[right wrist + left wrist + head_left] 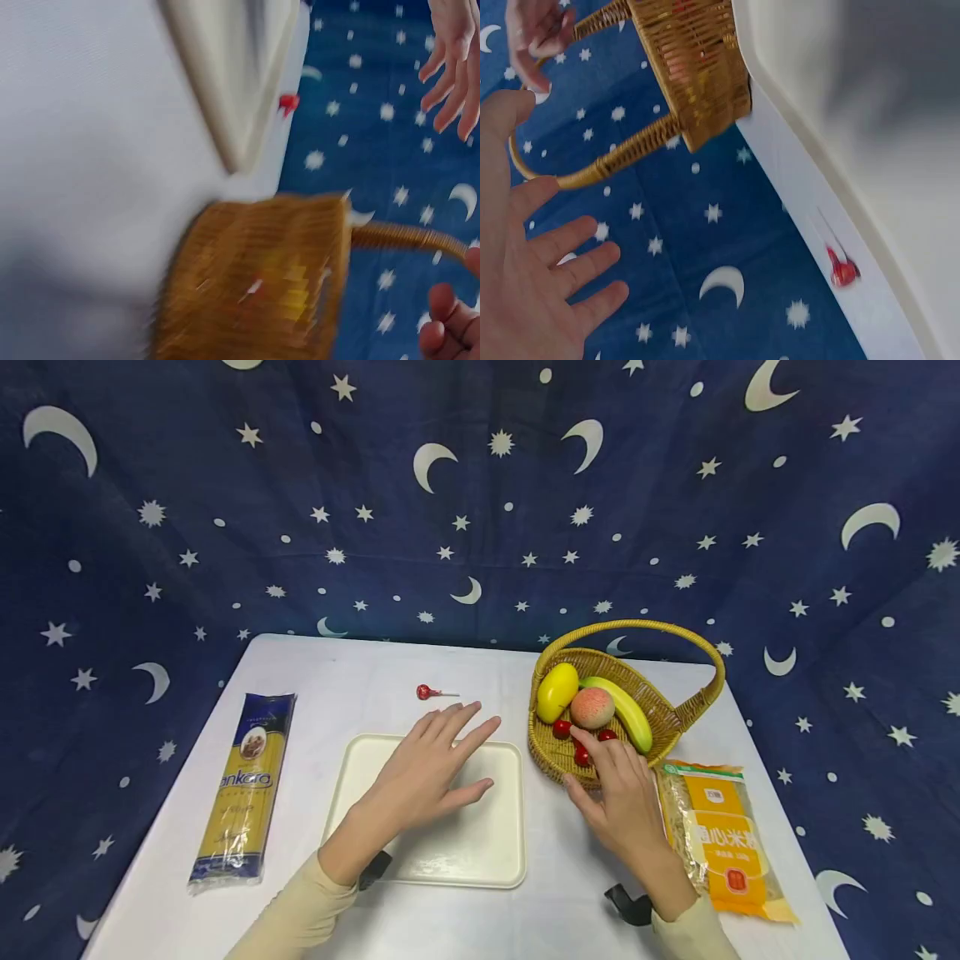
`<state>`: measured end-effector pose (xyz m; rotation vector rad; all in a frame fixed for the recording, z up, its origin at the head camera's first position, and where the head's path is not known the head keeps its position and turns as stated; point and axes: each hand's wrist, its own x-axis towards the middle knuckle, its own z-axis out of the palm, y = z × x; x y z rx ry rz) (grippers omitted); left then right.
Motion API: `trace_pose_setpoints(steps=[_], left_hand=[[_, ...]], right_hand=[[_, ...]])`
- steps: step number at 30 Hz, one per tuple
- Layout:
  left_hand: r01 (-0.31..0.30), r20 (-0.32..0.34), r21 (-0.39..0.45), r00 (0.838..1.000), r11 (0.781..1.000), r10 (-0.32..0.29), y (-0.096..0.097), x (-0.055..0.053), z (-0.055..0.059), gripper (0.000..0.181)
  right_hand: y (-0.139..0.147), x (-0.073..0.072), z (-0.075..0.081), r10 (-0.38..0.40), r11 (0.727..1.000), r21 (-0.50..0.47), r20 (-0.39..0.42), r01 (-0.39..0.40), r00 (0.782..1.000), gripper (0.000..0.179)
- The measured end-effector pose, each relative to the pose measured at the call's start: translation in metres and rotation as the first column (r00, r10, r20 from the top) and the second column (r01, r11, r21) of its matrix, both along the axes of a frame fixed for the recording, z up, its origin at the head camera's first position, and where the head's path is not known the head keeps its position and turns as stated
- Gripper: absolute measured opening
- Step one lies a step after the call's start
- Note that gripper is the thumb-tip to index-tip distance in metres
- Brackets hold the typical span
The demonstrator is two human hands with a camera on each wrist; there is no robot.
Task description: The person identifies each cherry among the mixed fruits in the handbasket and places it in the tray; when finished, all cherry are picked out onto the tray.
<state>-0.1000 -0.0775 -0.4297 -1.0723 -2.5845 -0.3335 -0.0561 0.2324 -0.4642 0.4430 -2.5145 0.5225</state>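
- While the left hand (431, 777) is spread above the tray (480, 852), its fingers lie straight and apart, and it has hold of nothing that shows.
- Right of the tray, the right hand (622, 789) is over the near side of the basket (658, 708); its fingers bend loosely with the thumb apart, and nothing shows in their grasp. Whether a fingertip touches a cherry cannot be told.
- The basket stands to the right of the tray, toward its far end, handle raised. Inside are a yellow fruit (557, 693), a peach (592, 707), a banana (628, 710) and some cherries (562, 729), the cherries closest to the right hand.
- Beyond the tray's far edge lies a lollipop (425, 692), its stick pointing right, well apart from the basket.
- Left of the tray is a pasta pack (243, 789); well to its right is an orange pack (727, 843), both flat on the table (566, 885).
- As to progress, all visible fruit is in the basket, while the lollipop and both packs lie outside it, untouched. With neither hand seen gripping anything, the work looks between grasps; how much remains cannot be judged.
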Motion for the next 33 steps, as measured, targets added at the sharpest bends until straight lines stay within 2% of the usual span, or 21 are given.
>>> trace_pose_setpoints(steps=[4, 9, 14, 18, 23, 26, 30, 33], left_hand=[[0.076, 0.083, 0.014, 0.994, 0.997, -0.077, 0.021, -0.015, -0.002, 0.067], [0.169, 0.188, 0.015, 0.968, 0.985, -0.169, 0.056, -0.037, -0.001, 0.058], [0.234, 0.249, -0.036, 0.943, 0.971, -0.219, 0.09, -0.055, 0.003, 0.053], [0.269, 0.257, -0.091, 0.937, 0.959, -0.238, 0.115, -0.067, 0.005, 0.049], [0.304, 0.295, -0.195, 0.925, 0.932, -0.24, 0.139, -0.08, 0.01, 0.047], [0.319, 0.335, -0.293, 0.917, 0.901, -0.216, 0.152, -0.088, 0.016, 0.049], [0.323, 0.396, -0.409, 0.905, 0.854, -0.153, 0.168, -0.099, 0.022, 0.049], [0.324, 0.452, -0.464, 0.887, 0.824, -0.095, 0.179, -0.105, 0.025, 0.045]], right_hand=[[0.023, 0.009, -0.013, -0.146, 0.988, -0.043, 0.073, 0.149, 0.987, 0.055], [0.044, 0.013, -0.025, -0.288, 0.945, -0.112, 0.153, 0.306, 0.945, 0.043], [0.054, 0.017, -0.035, -0.371, 0.905, -0.119, 0.246, 0.408, 0.895, 0.042], [0.059, 0.018, -0.043, -0.399, 0.887, -0.112, 0.299, 0.447, 0.867, 0.045], [0.061, 0.015, -0.048, -0.396, 0.883, -0.129, 0.315, 0.452, 0.863, 0.047], [0.062, 0.014, -0.049, -0.39, 0.884, -0.138, 0.308, 0.446, 0.868, 0.047], [0.061, 0.014, -0.049, -0.379, 0.886, -0.152, 0.307, 0.438, 0.873, 0.046], [0.06, 0.015, -0.049, -0.373, 0.886, -0.157, 0.317, 0.436, 0.872, 0.047]])
